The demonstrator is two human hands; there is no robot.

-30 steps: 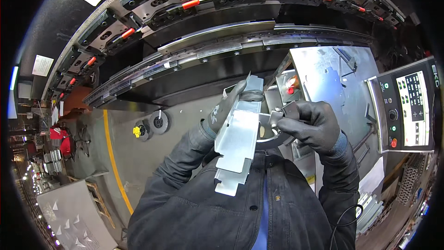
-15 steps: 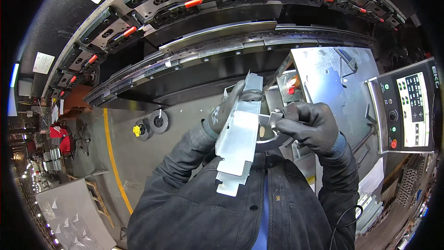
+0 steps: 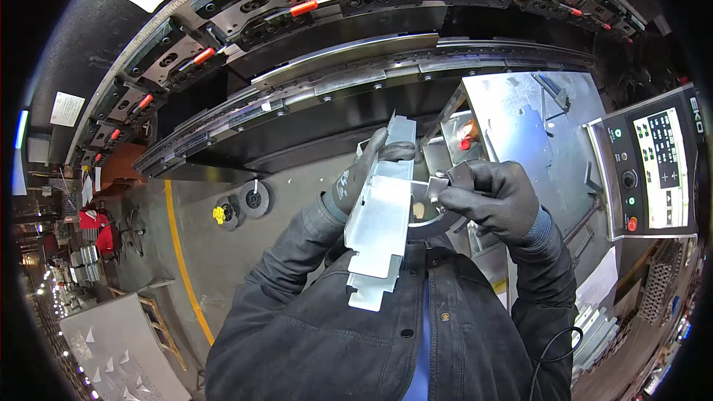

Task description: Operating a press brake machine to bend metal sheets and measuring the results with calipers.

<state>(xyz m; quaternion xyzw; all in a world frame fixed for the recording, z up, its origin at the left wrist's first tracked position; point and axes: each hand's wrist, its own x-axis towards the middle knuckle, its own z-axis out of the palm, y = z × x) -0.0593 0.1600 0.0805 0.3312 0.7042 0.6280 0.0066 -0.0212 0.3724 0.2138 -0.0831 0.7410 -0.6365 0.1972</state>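
A bent sheet-metal bracket [image 3: 379,223], long and shiny with notched ends, is held upright-slanted in front of my chest. My left hand [image 3: 364,171], in a dark work glove, is closed around its upper part, fingers wrapped over the far side. In my right hand [image 3: 501,200], also gloved, an angle protractor [image 3: 428,229] with a dark curved arc and a small knob is pinched between thumb and fingers. Its thin blade reaches the bracket's right side; whether it lies flush there I cannot tell.
Ahead runs a press brake bed [image 3: 349,83] below clamps with red handles. To the right stand a metal-topped table [image 3: 520,115] and a control panel [image 3: 646,167] with a lit screen. Two dark discs [image 3: 255,199] lie on the floor, left of me.
The whole view has shifted slightly. Both hands keep their grip, and the protractor stays at the bracket's right side with little visible movement.
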